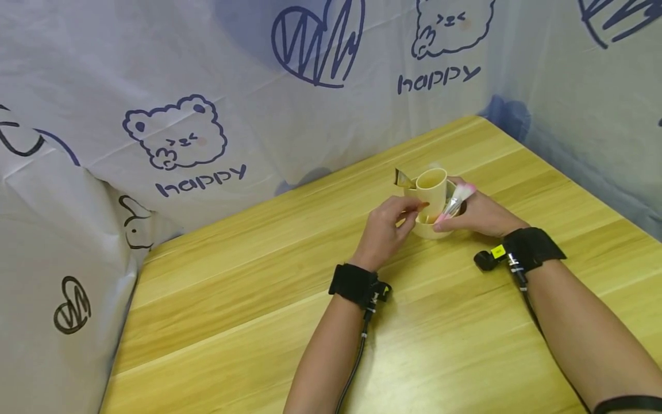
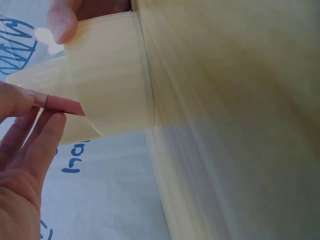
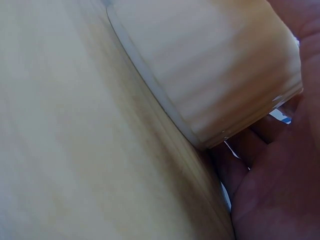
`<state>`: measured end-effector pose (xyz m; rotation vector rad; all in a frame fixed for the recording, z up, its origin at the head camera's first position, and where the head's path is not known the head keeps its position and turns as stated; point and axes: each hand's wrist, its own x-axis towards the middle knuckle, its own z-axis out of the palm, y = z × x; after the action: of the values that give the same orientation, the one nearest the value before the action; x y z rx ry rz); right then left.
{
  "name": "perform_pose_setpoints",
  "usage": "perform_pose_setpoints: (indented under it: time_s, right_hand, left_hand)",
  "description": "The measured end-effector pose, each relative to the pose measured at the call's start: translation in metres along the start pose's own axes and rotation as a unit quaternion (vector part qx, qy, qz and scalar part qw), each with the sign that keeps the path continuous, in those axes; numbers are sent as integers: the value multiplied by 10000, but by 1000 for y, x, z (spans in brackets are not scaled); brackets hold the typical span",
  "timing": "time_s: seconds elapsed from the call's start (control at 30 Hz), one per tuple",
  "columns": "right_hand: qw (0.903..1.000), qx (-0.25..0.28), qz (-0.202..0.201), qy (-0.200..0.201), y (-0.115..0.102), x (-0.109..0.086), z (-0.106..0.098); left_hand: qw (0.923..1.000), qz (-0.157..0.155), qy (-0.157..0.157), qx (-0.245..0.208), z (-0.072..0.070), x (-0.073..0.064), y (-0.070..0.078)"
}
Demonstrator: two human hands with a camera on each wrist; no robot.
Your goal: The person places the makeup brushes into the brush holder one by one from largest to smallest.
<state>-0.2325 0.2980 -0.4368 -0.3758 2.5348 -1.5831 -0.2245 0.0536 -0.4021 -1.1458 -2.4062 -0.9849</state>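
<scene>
A cream-coloured desk organizer (image 1: 433, 231) with a tall round cup (image 1: 437, 192) rising from it stands on the wooden table. My right hand (image 1: 488, 213) grips its right side, thumb at the front rim; the right wrist view shows fingers behind the ribbed wall (image 3: 210, 60). At the front, my left hand (image 1: 388, 224) pinches a slim reddish stick (image 2: 65, 104), whose far end is hidden behind the organizer's lower rim. A makeup brush (image 1: 457, 198) with pink-and-white bristles leans in the front right compartment, by my right thumb. Behind the left hand, a flat dark-tipped brush (image 1: 404, 179) sticks out leftward.
The wooden table (image 1: 248, 299) reaches back to a white curtain (image 1: 320, 132) with blue drawings, and another curtain (image 1: 584, 132) hangs along the right side. Black wrist straps with small cameras (image 1: 486, 260) and cables run along both forearms.
</scene>
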Motion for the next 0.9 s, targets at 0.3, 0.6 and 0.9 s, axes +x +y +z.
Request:
perform_pose_setpoints:
  time_s: [0.3, 0.6, 0.9]
  right_hand:
    - [10000, -60, -15, 72, -1, 2, 1]
    - [9999, 19, -62, 82, -1, 1, 1]
    - [10000, 10, 17, 44, -1, 1, 1]
  left_hand:
    - [9978, -479, -150, 421, -4, 0, 1]
    - [9970, -626, -85, 442, -9, -1, 4]
    - [9970, -675, -35, 378, -11, -2, 4]
